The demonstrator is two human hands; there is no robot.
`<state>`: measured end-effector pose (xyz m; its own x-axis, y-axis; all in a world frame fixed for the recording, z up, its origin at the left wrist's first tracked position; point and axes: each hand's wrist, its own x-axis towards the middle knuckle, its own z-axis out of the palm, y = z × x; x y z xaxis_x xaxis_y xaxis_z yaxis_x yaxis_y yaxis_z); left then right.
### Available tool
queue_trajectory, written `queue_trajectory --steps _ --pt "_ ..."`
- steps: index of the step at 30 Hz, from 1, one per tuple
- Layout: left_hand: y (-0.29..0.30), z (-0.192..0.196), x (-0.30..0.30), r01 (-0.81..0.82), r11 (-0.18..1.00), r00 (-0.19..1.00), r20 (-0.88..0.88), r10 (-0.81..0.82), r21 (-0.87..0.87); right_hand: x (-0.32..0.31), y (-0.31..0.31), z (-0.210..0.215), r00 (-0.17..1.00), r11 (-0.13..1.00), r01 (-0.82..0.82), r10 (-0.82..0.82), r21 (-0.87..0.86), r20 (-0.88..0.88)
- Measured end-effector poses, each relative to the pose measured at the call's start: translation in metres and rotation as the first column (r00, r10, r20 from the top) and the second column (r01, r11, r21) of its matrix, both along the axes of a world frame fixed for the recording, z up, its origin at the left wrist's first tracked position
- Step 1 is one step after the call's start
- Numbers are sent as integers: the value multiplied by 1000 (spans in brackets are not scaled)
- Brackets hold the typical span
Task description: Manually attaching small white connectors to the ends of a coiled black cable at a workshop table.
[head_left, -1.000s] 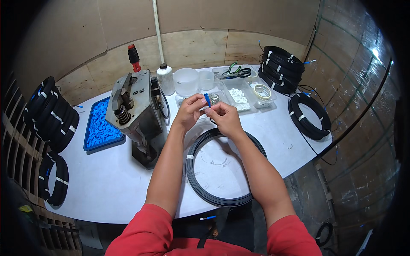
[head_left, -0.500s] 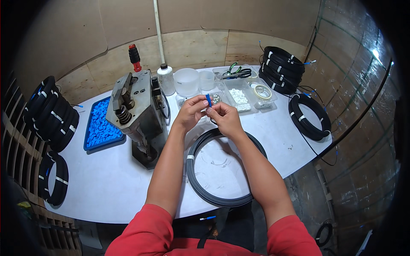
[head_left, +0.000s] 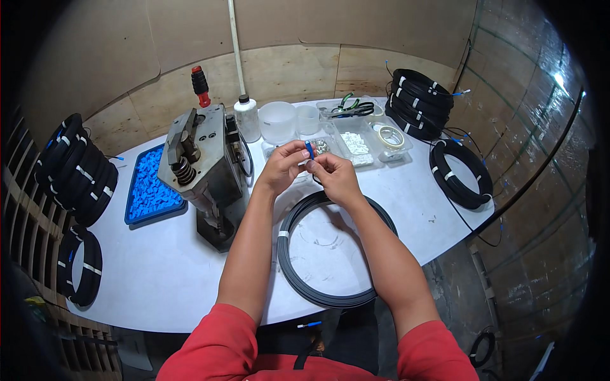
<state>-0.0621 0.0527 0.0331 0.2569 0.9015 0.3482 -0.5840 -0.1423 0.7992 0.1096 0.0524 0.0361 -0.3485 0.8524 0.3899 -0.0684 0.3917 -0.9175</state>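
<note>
Between my fingertips, above the far side of a coil of black cable (head_left: 284, 260), sits a small blue plastic connector piece (head_left: 309, 148). My left hand (head_left: 284, 167) pinches it between thumb and fingers. Close against it, my right hand (head_left: 335, 179) is closed on the end of the black cable, which leads down toward the coil; its very tip is hidden by the fingers. The coil lies flat on the white table, bound with white tape, and my right forearm crosses over it.
Left of my arms stands a metal press (head_left: 210, 159), beside a tray of blue connector pieces (head_left: 152, 184). Behind my hands are a white bottle (head_left: 246, 117), clear tubs (head_left: 277, 122), white parts (head_left: 356, 145), a tape roll (head_left: 390, 137) and pliers (head_left: 351, 109). Stacked cable coils (head_left: 419, 105) flank the table.
The blue connector piece has turned slightly between my fingertips. Both hands have stayed in almost the same place, and the coil has not moved.
</note>
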Motion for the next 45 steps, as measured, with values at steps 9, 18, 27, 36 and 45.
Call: queue_trajectory --steps 9,18,27,36,45 --pt "-3 4 0 -6 1000 999 -43 8 23 0 1 -3 1000 1000 -6 7 10 -14" --pt "-2 3 -2 -9 999 997 -78 13 48 2 -1 1 999 1000 -5 4 12 38" --pt "-14 28 5 -93 994 939 -327 108 62 3 3 -7 990 997 -72 70 10 121" --pt "-38 1 18 -170 979 985 -32 167 -116 9 0 -2 942 950 -304 311 -70 123" --pt "-34 -21 42 -283 942 929 190 316 -181 5 2 1 938 965 -239 258 -109 232"
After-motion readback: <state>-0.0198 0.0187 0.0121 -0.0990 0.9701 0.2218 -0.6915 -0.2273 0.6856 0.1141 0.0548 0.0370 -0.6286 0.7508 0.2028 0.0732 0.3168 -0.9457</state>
